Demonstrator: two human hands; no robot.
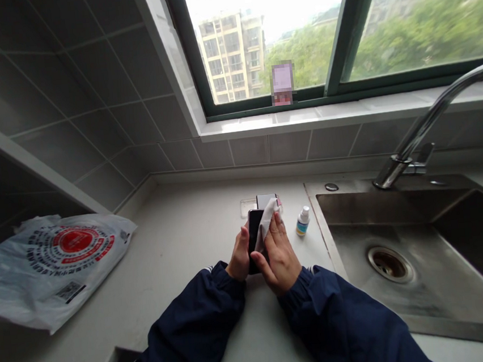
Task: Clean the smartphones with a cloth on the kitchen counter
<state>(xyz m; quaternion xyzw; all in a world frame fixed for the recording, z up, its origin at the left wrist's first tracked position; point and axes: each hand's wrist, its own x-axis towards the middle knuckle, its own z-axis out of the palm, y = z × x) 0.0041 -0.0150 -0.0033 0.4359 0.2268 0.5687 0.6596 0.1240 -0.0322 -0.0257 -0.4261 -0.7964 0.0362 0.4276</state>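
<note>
A black smartphone [254, 231] is held upright above the counter, its dark screen partly covered. My left hand [239, 256] grips its left edge, with the thumb along the side. Against the screen, my right hand [281, 257] presses a pale wiping cloth [268, 224], fingers together and thumb lying across the phone. Just right of that hand stands a small white spray bottle [303, 222] with a blue and yellow label. Behind the phone lie a clear case [248, 207] and a flat pale item [266, 201], both partly hidden by the phone and cloth.
A white plastic bag [57, 267] with red print lies on the counter [186, 226] at left. To the right is a steel sink [430, 282] with a chrome faucet [411, 130]. A tiled wall and window sill [324, 114] bound the back.
</note>
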